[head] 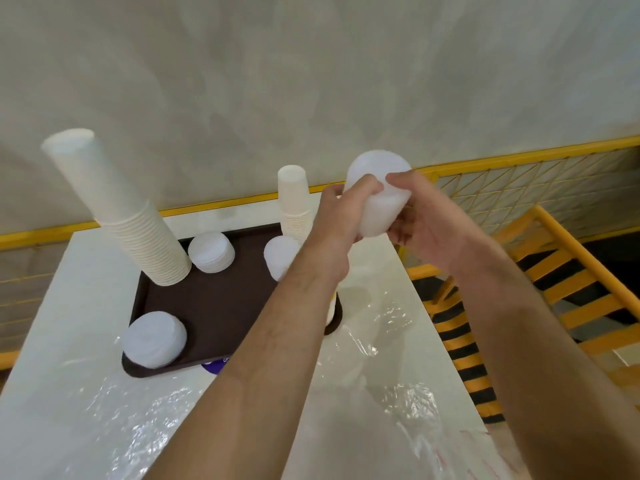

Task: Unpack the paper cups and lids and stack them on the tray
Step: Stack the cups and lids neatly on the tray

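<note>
Pale glossy bench against a grey plaster wall; yellow mesh railing behind, yellow-black stairs right. Brown tray carrying cup stacks and lid stacks. Above the tray, left hand and right hand both curled around a raised lid stack. Clear wrap in front of the tray.

Left forearm hides tray's right side, part of lid stack and foot of short cup stack. Purple scrap at tray's near edge mostly covered, print unreadable. Held lids blurred, count unclear, partly behind fingers. Both arms cut off by bottom edge.
</note>
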`<state>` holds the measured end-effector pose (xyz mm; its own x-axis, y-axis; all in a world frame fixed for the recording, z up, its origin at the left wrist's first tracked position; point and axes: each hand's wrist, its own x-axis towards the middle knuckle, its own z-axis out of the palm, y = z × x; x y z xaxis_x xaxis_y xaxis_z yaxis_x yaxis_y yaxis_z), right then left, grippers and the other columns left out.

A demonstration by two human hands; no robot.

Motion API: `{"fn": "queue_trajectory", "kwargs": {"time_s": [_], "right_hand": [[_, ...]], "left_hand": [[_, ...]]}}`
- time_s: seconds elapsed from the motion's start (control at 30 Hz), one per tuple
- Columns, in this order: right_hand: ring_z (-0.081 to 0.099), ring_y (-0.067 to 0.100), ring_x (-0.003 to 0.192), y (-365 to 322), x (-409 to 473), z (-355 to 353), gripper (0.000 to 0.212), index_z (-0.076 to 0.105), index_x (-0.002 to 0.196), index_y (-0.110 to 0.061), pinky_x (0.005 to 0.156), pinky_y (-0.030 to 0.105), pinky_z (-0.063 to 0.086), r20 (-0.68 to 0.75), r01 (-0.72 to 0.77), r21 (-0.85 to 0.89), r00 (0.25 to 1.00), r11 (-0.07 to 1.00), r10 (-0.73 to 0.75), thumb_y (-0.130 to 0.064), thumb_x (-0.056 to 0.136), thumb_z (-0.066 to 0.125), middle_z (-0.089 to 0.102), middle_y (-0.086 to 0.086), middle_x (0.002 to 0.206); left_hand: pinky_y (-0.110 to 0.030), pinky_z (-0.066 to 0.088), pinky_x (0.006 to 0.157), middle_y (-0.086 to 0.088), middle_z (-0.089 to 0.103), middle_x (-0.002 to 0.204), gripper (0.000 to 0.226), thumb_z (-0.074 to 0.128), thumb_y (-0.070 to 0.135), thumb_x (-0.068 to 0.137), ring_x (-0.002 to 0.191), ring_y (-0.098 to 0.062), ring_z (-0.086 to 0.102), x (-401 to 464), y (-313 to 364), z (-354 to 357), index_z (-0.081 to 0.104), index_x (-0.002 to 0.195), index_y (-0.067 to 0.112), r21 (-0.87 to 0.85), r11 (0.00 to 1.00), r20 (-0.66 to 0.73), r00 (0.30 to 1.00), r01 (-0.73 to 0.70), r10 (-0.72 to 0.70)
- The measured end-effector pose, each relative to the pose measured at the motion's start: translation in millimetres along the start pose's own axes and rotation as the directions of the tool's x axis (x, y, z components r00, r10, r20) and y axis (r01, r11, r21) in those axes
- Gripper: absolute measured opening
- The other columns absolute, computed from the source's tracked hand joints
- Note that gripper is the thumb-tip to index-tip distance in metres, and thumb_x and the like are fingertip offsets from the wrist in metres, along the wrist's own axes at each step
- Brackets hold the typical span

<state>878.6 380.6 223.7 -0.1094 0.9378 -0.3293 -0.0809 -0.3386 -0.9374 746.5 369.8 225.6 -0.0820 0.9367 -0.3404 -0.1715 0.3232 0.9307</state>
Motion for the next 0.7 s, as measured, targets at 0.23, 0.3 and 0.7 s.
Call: {"fn": "queue_trajectory", "kwargs": {"time_s": [0.23,0.3,0.7], "right_hand": [[0.061,0.015,0.08,8.0,-9.0,116.4,0.018,0.071,0.092,-0.023,0.074,0.029,0.045,0.121,0.029,-0.092,0.992,0.995,-0.018,-0.04,0.086,0.067,0.068,-0.003,0.085],[0.066,0.021,0.096,31.3,-4.1,148.1,0.042,0.071,0.105,-0.022,0.08,0.032,0.048,0.115,-0.032,-0.139,0.992,0.99,0.048,-0.05,0.073,0.07,0.071,0.005,0.106],[0.062,0.022,0.11,183.2,38.1,198.8,0.061,0.059,0.13,-0.017,0.101,0.037,0.046,-0.044,-0.397,-0.372,0.91,0.839,0.411,-0.055,0.083,0.068,0.062,0.004,0.126]], "left_hand": [[-0.032,0.049,0.076,-0.002,0.064,0.107,0.037,0.063,0.037,0.087,0.095,-0.019,0.061,-39.9,20.3,-119.6,0.06,0.119,0.019,0.047,0.999,-0.111,0.994,0.01,-0.005],[-0.033,0.05,0.078,-0.003,0.064,0.11,0.036,0.063,0.035,0.088,0.099,-0.02,0.062,-41.5,7.2,-153.6,0.061,0.12,0.019,0.03,0.998,-0.141,0.989,0.054,-0.049],[-0.041,0.047,0.102,-0.009,0.053,0.125,0.047,0.06,0.03,0.091,0.112,-0.025,0.053,14.2,-127.2,-238.4,0.047,0.134,0.017,0.086,0.913,-0.199,0.905,0.399,-0.376]]}}
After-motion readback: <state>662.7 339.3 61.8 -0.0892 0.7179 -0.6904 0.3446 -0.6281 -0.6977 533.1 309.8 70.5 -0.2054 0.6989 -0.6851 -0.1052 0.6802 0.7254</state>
